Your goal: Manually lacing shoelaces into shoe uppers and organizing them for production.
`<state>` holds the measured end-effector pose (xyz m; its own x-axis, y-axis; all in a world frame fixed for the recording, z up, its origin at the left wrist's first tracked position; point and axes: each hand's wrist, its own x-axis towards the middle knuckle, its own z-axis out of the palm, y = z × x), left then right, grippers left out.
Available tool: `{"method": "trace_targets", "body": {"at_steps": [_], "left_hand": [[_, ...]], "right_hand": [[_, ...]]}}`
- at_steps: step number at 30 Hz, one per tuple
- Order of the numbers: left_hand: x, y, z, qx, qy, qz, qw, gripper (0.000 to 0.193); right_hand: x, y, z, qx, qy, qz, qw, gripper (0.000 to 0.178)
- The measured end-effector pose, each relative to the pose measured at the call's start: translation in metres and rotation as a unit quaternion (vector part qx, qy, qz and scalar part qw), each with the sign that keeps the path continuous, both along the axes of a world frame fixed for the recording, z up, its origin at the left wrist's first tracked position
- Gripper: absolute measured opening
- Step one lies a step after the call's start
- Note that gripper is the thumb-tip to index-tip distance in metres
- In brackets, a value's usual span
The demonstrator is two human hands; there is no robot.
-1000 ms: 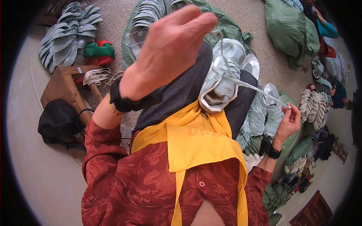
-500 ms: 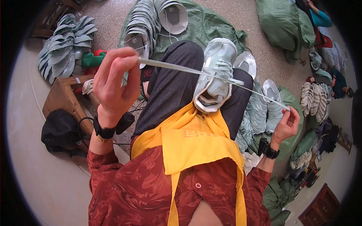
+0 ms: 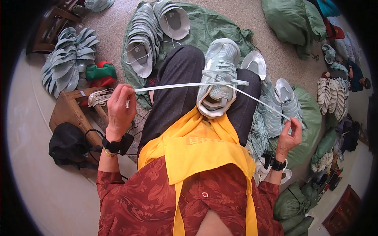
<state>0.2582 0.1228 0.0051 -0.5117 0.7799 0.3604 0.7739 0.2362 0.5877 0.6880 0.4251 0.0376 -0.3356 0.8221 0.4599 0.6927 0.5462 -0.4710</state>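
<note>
A pale grey-green sneaker [image 3: 221, 57] rests between my knees, its toe pointing away and its opening toward me. My left hand [image 3: 121, 108], out to the left of my knee, pinches one end of the pale shoelace [image 3: 169, 86], which runs taut and nearly level from the shoe. Out to the right, my right hand [image 3: 289, 137] pinches the other end between thumb and fingertips; that stretch slopes down toward me. Both ends meet over the shoe's tongue, where a loop of lace sticks out to the right. Lace crosses the upper part of the shoe.
Nested shoe uppers [image 3: 143, 39] stand on a green sack [image 3: 208, 23] ahead. More uppers [image 3: 71, 59] are stacked at the far left, behind a wooden stool [image 3: 73, 108] with a black bag [image 3: 69, 143] beside it. Further pale shoes [image 3: 287, 96] lie right of my knee.
My left hand has come down and toward me, bringing its lace end from a downward slope to nearly level. My right hand has shifted slightly left and nearer. Both still pinch the lace.
</note>
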Motion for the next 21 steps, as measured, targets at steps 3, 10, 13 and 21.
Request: {"method": "trace_targets", "body": {"at_steps": [3,10,13,21], "left_hand": [[0.003,0.0,-0.006,-0.014,-0.025,-0.003,1.0,0.02],[-0.002,0.017,0.009,-0.003,-0.009,-0.019,1.0,0.019],[-0.007,0.032,0.025,0.025,0.003,-0.027,0.999,0.018],[-0.021,0.12,0.093,0.083,-0.02,-0.042,0.995,0.007]], "right_hand": [[0.002,-0.003,-0.011,-0.03,-0.012,0.006,0.999,0.016],[-0.009,0.004,-0.017,-0.083,-0.023,0.048,0.995,0.012],[-0.024,0.017,-0.009,-0.087,-0.033,0.079,0.993,0.009],[-0.085,0.08,0.049,-0.233,-0.036,0.114,0.965,0.006]]}}
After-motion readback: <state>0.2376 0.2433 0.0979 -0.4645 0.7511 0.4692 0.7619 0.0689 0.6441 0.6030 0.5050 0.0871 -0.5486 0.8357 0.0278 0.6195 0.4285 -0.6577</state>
